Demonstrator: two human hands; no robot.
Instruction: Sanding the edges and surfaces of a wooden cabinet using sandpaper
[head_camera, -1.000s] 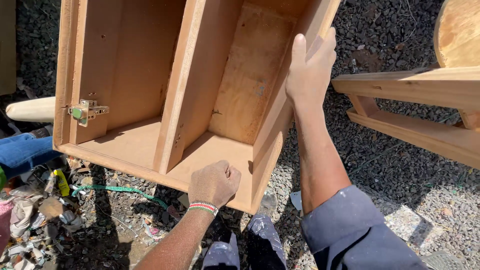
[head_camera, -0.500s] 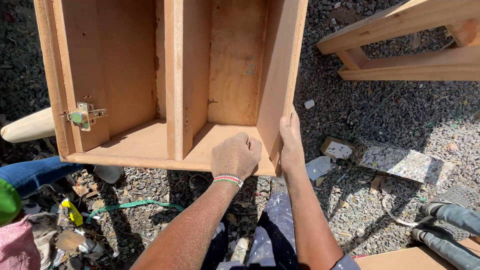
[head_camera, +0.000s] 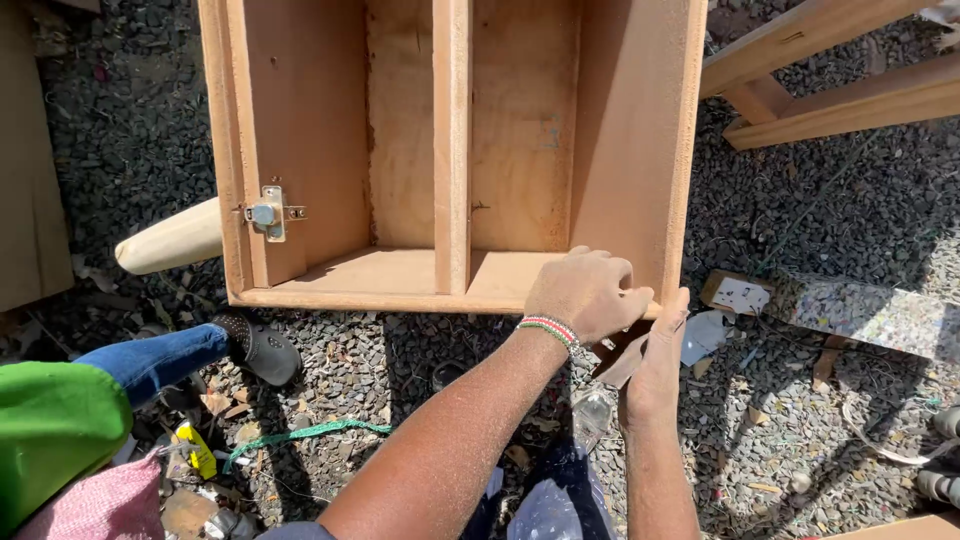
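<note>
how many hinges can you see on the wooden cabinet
1: a metal hinge on the inner face of the wooden cabinet's left wall, low down. The left hand and right hand cover the near right corner, which may hide more.

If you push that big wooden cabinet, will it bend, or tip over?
The wooden cabinet probably stays stiff: its panels look thick, with a divider bracing the middle. It likely feels heavy, since both the left hand and right hand grip its near corner. On the loose gravel it may scrape rather than slide smoothly.
</note>
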